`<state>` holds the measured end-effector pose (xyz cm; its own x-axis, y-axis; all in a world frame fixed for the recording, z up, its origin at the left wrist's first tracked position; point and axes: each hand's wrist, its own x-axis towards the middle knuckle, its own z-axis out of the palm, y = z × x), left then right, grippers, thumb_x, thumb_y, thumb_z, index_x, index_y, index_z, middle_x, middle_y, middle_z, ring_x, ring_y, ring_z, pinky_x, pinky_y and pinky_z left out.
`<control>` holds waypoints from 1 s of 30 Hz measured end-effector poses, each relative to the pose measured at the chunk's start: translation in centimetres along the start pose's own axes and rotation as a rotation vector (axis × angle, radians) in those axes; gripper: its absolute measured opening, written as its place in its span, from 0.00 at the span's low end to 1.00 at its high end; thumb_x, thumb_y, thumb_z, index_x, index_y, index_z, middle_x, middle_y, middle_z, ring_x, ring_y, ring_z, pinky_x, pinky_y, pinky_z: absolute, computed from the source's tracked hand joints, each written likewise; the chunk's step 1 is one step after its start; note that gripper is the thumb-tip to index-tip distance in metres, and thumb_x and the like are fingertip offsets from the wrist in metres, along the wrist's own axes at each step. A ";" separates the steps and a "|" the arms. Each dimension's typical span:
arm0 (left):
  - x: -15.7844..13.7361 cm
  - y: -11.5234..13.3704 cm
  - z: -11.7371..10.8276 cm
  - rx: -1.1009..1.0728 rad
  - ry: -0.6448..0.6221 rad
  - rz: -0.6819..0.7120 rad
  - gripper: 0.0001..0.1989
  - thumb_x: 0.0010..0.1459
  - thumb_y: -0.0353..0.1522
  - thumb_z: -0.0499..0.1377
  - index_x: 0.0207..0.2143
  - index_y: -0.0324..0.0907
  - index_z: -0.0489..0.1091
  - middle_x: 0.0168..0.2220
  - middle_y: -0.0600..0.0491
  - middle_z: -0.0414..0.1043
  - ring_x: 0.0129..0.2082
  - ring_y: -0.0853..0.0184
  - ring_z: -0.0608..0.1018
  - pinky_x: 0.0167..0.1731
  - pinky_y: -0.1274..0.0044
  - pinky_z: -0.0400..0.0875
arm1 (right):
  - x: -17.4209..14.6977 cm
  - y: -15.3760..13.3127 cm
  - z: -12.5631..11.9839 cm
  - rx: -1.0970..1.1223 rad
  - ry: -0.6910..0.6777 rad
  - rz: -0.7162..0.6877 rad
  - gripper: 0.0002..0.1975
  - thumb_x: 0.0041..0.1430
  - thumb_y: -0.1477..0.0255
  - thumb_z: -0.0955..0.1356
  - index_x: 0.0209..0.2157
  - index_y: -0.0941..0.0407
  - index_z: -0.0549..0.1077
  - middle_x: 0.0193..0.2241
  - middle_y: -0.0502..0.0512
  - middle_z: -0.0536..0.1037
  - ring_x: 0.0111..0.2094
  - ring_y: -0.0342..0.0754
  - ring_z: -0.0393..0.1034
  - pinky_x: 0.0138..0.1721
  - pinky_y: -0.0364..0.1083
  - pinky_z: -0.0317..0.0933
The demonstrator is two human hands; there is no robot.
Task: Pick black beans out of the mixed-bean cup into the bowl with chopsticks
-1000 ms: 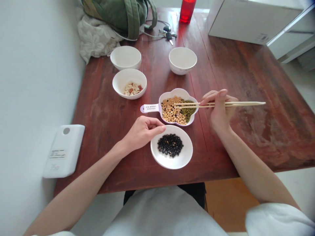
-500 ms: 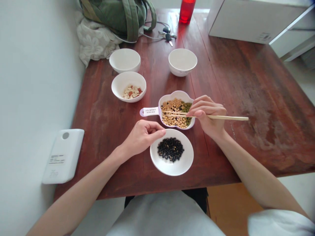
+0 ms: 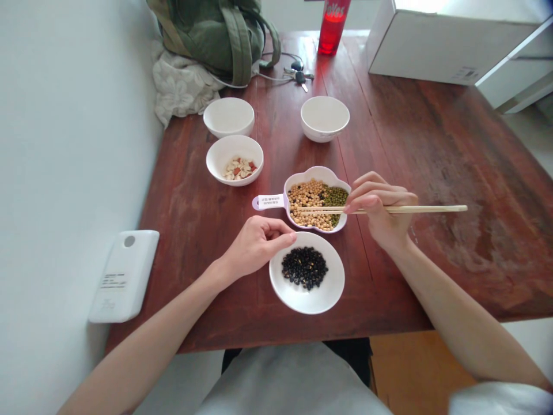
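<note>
My right hand [image 3: 382, 210] is closed around a pair of wooden chopsticks [image 3: 432, 209]. Their tips reach over the left part of a purple-rimmed, flower-shaped dish [image 3: 270, 201] with a labelled handle. In that dish lie soybeans [image 3: 311, 189], green mung beans [image 3: 336, 196] and some dark beans. Nearer to me stands a white bowl [image 3: 309, 302] with a heap of black beans [image 3: 305, 267]. My left hand [image 3: 263, 245] pinches the bowl's upper left rim between thumb and fingers. Whether a bean is between the chopstick tips is too small to tell.
Behind the dish, a white bowl [image 3: 211, 161] holds peanuts and touches another white bowl [image 3: 228, 115]. A third bowl [image 3: 325, 118] stands to their right. A power bank [image 3: 123, 276] lies at left. Farther back are a green bag [image 3: 207, 40], keys [image 3: 299, 76], a red bottle [image 3: 333, 29] and a white box [image 3: 432, 49].
My right hand has moved a little right and back from the dish, drawing the chopstick tips slightly right and uncovering more mung beans. My left hand keeps its hold on the bowl. The view has shifted slightly.
</note>
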<state>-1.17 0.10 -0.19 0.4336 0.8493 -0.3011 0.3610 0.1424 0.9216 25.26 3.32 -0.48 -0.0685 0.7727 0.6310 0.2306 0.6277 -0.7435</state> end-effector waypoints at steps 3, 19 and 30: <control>0.0 0.0 0.0 -0.003 0.003 0.006 0.18 0.60 0.43 0.64 0.34 0.35 0.80 0.24 0.50 0.76 0.21 0.71 0.71 0.21 0.81 0.60 | -0.2 0.1 0.4 0.003 -0.108 0.004 0.16 0.65 0.64 0.69 0.23 0.47 0.83 0.22 0.51 0.80 0.30 0.50 0.71 0.36 0.53 0.65; 0.1 -0.3 0.1 -0.025 -0.002 -0.014 0.17 0.60 0.42 0.64 0.34 0.35 0.80 0.23 0.51 0.74 0.21 0.73 0.67 0.21 0.81 0.56 | -0.4 0.4 0.7 -0.068 -0.118 0.043 0.15 0.64 0.72 0.70 0.23 0.52 0.81 0.23 0.50 0.80 0.30 0.46 0.71 0.41 0.51 0.66; 0.1 -0.1 0.0 -0.011 0.006 -0.012 0.17 0.60 0.42 0.64 0.34 0.35 0.81 0.22 0.52 0.72 0.20 0.74 0.66 0.21 0.81 0.54 | -0.5 0.7 0.7 0.008 -0.137 0.118 0.17 0.64 0.70 0.70 0.20 0.53 0.79 0.22 0.51 0.79 0.31 0.47 0.71 0.41 0.51 0.64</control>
<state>-1.17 0.14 -0.34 0.4241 0.8505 -0.3111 0.3570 0.1587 0.9205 24.78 3.45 -1.42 -0.1730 0.8463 0.5039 0.2372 0.5323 -0.8126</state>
